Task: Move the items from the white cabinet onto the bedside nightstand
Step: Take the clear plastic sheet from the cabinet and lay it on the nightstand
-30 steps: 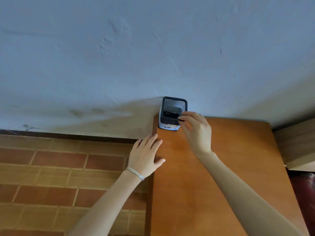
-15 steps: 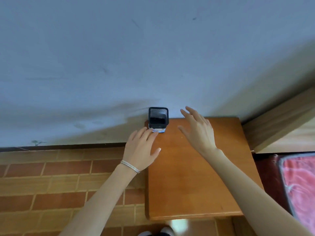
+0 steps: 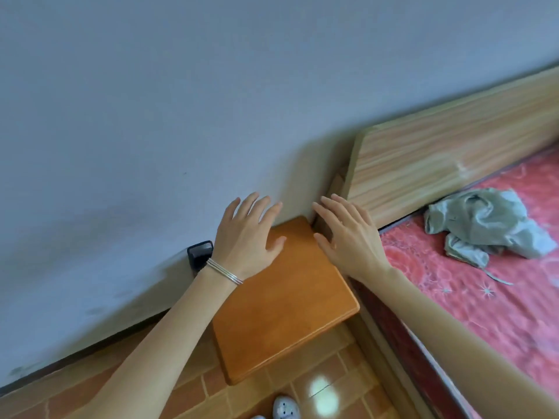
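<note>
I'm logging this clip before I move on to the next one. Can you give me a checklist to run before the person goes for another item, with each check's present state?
1. Left hand free: ok. Its fingers are spread and it holds nothing.
2. Right hand free: ok. It is open and empty.
3. Black mesh holder released: ok. Neither hand grips it.
4. Holder fully seated on the nightstand: cannot tell. It sits at the far left corner by the wall, and the left wrist hides its base.
5. Room for more items: ok. Most of the wooden top is bare.
6. Items left on the white cabinet: cannot tell. The cabinet is out of view.
</note>
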Available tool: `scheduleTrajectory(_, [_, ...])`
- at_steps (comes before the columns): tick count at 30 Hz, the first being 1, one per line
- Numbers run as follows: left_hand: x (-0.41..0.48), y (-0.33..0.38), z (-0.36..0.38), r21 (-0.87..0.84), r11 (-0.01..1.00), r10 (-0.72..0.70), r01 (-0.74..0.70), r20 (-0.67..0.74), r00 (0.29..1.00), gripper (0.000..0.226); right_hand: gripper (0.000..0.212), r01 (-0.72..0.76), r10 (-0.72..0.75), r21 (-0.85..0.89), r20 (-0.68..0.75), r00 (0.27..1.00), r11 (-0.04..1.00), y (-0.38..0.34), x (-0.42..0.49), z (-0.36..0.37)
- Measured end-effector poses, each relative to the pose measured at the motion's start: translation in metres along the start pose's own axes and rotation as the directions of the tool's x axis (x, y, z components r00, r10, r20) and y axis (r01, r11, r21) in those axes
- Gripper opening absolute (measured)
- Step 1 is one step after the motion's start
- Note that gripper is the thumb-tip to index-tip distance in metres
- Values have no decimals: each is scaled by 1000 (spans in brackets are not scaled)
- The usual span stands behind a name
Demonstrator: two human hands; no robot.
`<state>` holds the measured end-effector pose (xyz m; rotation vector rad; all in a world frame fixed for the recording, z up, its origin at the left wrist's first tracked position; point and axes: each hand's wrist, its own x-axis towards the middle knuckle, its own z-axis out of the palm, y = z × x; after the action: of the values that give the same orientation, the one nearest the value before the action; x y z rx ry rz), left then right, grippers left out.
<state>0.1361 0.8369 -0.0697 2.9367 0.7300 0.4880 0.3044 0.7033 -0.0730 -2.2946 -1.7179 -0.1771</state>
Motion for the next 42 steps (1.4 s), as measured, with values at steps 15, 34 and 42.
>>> scheduleTrajectory(15, [38, 208, -46, -197, 691, 708, -696, -7, 706, 63, 48, -587, 535, -204, -262, 804, 783, 17, -201, -151])
scheduleTrajectory(34, [-319, 438, -127, -386, -497, 868, -778, -210, -450, 63, 59, -928, 865, -169, -447, -228, -331, -345, -576, -193])
scheduleTrajectory(42, [-536, 469, -199, -335, -788, 616, -517, -394, -683, 62, 58, -762, 716, -129, -467, -519, -635, -544, -683, -208])
